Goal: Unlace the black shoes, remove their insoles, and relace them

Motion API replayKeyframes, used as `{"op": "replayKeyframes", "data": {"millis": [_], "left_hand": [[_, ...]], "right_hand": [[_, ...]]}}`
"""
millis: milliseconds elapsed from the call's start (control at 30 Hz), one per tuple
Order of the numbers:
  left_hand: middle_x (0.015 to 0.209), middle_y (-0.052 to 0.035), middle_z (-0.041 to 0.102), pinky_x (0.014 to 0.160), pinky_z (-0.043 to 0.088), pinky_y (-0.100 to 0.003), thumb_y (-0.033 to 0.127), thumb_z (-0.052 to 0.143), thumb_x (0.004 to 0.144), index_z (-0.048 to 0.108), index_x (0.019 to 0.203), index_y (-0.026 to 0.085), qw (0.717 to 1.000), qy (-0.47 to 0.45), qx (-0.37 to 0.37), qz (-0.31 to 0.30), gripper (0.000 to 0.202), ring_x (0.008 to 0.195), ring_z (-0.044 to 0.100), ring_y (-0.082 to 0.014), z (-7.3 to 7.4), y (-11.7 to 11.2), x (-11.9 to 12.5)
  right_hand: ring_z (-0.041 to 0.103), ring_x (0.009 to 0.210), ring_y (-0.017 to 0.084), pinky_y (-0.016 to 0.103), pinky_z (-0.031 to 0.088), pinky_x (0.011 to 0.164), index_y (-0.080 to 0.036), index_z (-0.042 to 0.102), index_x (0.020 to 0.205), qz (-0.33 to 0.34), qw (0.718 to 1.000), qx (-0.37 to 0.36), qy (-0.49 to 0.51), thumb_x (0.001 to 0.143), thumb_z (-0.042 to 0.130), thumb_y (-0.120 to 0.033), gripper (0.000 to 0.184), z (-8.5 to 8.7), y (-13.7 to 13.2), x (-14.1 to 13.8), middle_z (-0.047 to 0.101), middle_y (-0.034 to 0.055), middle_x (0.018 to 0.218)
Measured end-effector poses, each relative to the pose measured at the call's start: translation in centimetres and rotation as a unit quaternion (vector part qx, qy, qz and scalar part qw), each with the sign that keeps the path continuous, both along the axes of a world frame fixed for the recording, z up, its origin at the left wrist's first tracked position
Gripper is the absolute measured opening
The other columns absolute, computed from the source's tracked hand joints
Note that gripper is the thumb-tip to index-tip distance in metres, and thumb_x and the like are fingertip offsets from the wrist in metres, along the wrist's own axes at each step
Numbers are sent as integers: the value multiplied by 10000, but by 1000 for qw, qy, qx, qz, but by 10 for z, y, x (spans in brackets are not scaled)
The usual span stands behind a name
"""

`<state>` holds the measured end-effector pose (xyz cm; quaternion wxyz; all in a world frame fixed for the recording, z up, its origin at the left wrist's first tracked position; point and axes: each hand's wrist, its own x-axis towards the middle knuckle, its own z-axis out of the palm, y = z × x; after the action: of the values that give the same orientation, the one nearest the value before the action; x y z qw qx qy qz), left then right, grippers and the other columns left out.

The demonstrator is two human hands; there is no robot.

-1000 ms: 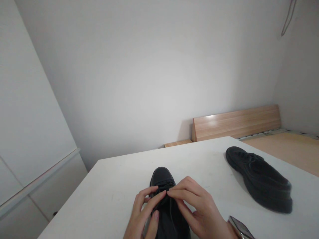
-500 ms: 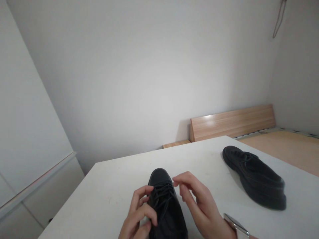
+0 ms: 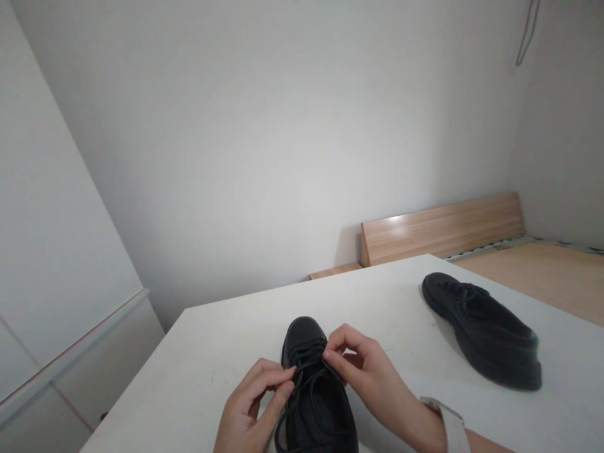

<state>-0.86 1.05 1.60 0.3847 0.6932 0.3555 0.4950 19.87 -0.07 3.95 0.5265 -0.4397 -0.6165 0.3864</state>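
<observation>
A black lace-up shoe [image 3: 340, 412] lies on the white table, its toe pointing away from me. My left hand [image 3: 257, 399] is at the shoe's left side, thumb and forefinger pinched on a black shoelace [image 3: 282, 420] that hangs in a loop beside the opening. On the right side of the lacing, the thumb and forefinger of my right hand [image 3: 365, 365] are closed on the lace near the eyelets. The lace ends lie loose over the shoe's opening. A second black shoe [image 3: 486, 333], with its lace tied, sits apart to the right.
The white table [image 3: 226, 340] extends under both shoes, with its far edge before a pale wall. Behind it at right stand a wooden headboard [image 3: 443, 229] and a bed base [image 3: 542, 277]. White cabinets [image 3: 61, 302] are on the left.
My right thumb and forefinger have come together on the lace. My left fingers have also closed on a lace, and the loose lace now loops out over the shoe's opening and left side.
</observation>
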Motion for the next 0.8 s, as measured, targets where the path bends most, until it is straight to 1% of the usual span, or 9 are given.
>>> {"op": "replayKeyframes", "data": {"millis": [100, 167, 300, 400, 467, 567, 633, 700, 800], "left_hand": [[838, -54, 645, 749, 485, -254, 306, 641, 868, 733, 859, 212, 999, 35, 30, 4, 131, 814, 625, -189, 0, 3, -4], [836, -51, 636, 743, 483, -251, 295, 620, 878, 704, 835, 205, 997, 58, 41, 6, 130, 812, 620, -187, 2, 4, -4], [802, -35, 589, 728, 471, -251, 293, 543, 905, 611, 790, 194, 995, 82, 44, 23, 166, 778, 587, -181, 9, 1, 0], [792, -29, 561, 720, 468, -257, 345, 489, 925, 552, 787, 200, 996, 75, 35, 32, 210, 767, 568, -185, 14, -6, 2], [802, -32, 568, 721, 469, -259, 394, 486, 927, 538, 797, 204, 997, 63, 31, 34, 235, 777, 573, -192, 18, -11, 3], [756, -18, 581, 682, 453, -241, 433, 516, 919, 541, 812, 214, 997, 56, 14, 51, 245, 733, 577, -183, 23, -16, 2], [713, -1, 584, 667, 443, -230, 437, 537, 917, 543, 861, 222, 997, 48, -18, 64, 223, 695, 576, -171, 26, -15, -2], [769, -9, 620, 718, 453, -231, 445, 564, 907, 545, 984, 228, 997, 28, -40, 62, 231, 752, 599, -176, 26, -10, -7], [882, -42, 626, 785, 466, -254, 458, 592, 888, 557, 1057, 219, 998, 28, -57, 2, 295, 863, 602, -197, 23, 0, -15]], "right_hand": [[489, 732, 169, 293, 391, 665, -184, 552, 798, -19, 999, 37, -8, 906, 546, -359, 206, -1, -4, -4, 536, 14, 772], [473, 718, 164, 291, 377, 659, -191, 520, 811, -17, 999, 45, -2, 936, 498, -359, 211, -3, -7, -7, 516, 4, 760], [444, 703, 157, 283, 367, 645, -194, 505, 839, 8, 1000, 30, 6, 965, 459, -400, 246, -11, -12, -9, 484, -5, 751], [443, 685, 152, 277, 378, 624, -193, 503, 871, 54, 998, 16, 17, 972, 440, -485, 316, -14, -14, -11, 474, -7, 754], [433, 663, 144, 268, 370, 598, -194, 502, 894, 81, 997, 6, 19, 968, 440, -530, 349, -13, -16, -11, 464, -12, 755], [419, 667, 136, 263, 349, 603, -199, 501, 911, 79, 997, 7, 21, 958, 482, -529, 335, -8, -18, -10, 461, -16, 765], [442, 720, 144, 273, 366, 656, -200, 516, 950, 80, 996, 13, 28, 947, 519, -515, 315, -3, -19, -9, 480, -6, 808], [458, 771, 155, 287, 379, 707, -202, 545, 981, 95, 995, 20, 27, 925, 561, -512, 316, -1, -18, -7, 489, 3, 849], [460, 770, 158, 290, 378, 707, -198, 575, 930, 114, 993, 15, 33, 888, 614, -519, 326, 0, -15, -7, 490, 2, 837]]}}
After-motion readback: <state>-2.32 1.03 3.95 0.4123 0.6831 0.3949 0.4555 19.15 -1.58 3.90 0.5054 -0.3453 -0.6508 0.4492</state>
